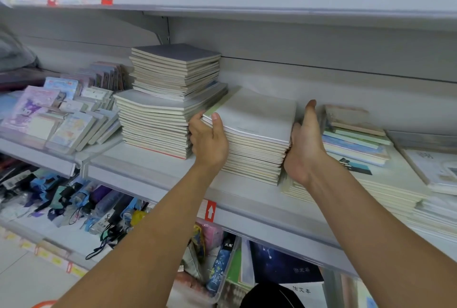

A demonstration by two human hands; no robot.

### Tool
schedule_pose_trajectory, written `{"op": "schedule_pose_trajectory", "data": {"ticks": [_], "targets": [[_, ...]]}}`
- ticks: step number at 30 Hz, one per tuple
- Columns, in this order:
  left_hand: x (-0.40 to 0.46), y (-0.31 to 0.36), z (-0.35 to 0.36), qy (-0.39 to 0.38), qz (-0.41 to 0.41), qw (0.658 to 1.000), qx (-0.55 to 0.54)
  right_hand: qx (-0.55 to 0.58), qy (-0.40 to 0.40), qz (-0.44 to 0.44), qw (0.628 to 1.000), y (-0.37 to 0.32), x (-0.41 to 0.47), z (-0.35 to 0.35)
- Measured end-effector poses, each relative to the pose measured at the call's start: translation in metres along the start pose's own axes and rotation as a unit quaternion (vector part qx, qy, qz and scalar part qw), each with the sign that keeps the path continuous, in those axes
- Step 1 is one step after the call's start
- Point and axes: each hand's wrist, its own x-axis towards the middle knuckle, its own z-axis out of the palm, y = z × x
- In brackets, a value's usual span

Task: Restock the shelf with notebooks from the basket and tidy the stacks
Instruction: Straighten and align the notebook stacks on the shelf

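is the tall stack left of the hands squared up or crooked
Crooked. In the tall stack, the smaller upper notebooks sit twisted on the wider lower ones, and edges jut out unevenly down its front.

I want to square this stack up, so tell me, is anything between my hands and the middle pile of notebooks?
Nothing visible. The left hand grips the middle stack at its left edge and the right hand presses flat against its right side.
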Motion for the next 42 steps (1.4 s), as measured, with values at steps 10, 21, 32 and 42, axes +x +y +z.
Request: {"op": "schedule_pose_trajectory", "data": {"ticks": [10, 21, 32, 42], "targets": [[0.028, -0.052, -0.066, -0.197, 0.135, 0.947, 0.217, -0.125, 0.014, 0.003, 0.992, 0.045, -0.046, -0.005], [0.027, -0.048, -0.067, -0.164, 0.175, 0.933, 0.269, -0.181, -0.017, -0.005, 0.983, 0.052, -0.074, -0.011], [0.070, -0.087, -0.149, -0.059, 0.285, 0.940, 0.176, -0.672, 0.012, -0.305, 0.675, 0.105, -0.031, 0.141], [0.143, -0.108, -0.183, -0.052, 0.188, 0.944, 0.266, -0.680, 0.119, -0.261, 0.675, 0.134, 0.000, 0.140]]}}
